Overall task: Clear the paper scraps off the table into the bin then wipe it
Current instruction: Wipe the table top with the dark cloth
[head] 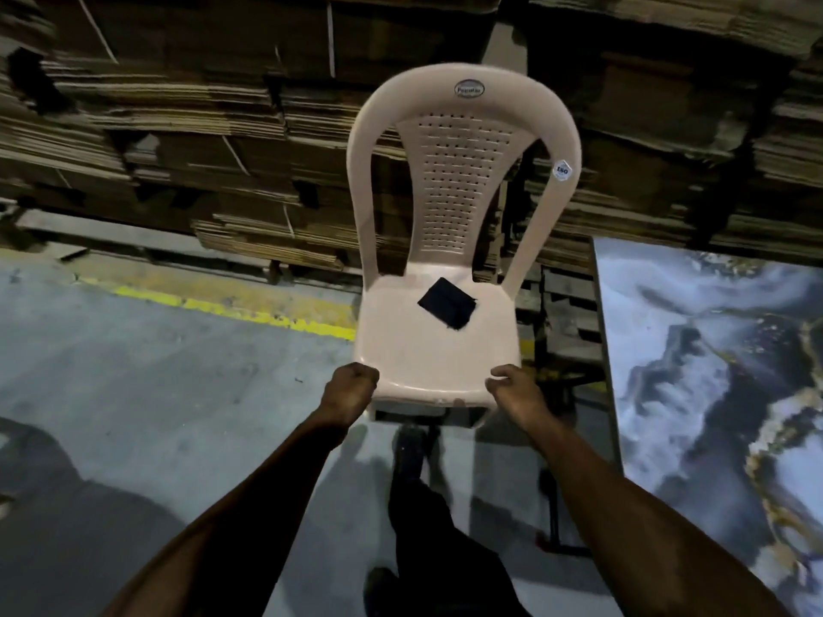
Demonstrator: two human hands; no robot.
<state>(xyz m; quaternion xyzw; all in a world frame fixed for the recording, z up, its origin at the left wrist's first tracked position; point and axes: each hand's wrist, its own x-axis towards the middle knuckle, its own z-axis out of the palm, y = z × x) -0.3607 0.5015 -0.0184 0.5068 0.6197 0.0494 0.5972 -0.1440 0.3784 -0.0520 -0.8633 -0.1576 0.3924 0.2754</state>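
A beige plastic chair (438, 349) stands in front of me. My left hand (352, 389) grips the front left corner of its seat, and my right hand (512, 391) grips the front right corner. A folded dark cloth (446, 302) lies on the seat near the backrest. The table (694, 358), with a blue-white marbled top, is at the right. No paper scraps or bin are in view.
Tall stacks of flattened cardboard (178, 126) fill the background behind the chair. A yellow line (231, 307) runs across the grey concrete floor at the left. My dark-trousered legs and shoes (412, 443) are below the chair. The table's dark leg (554, 505) stands right of my legs.
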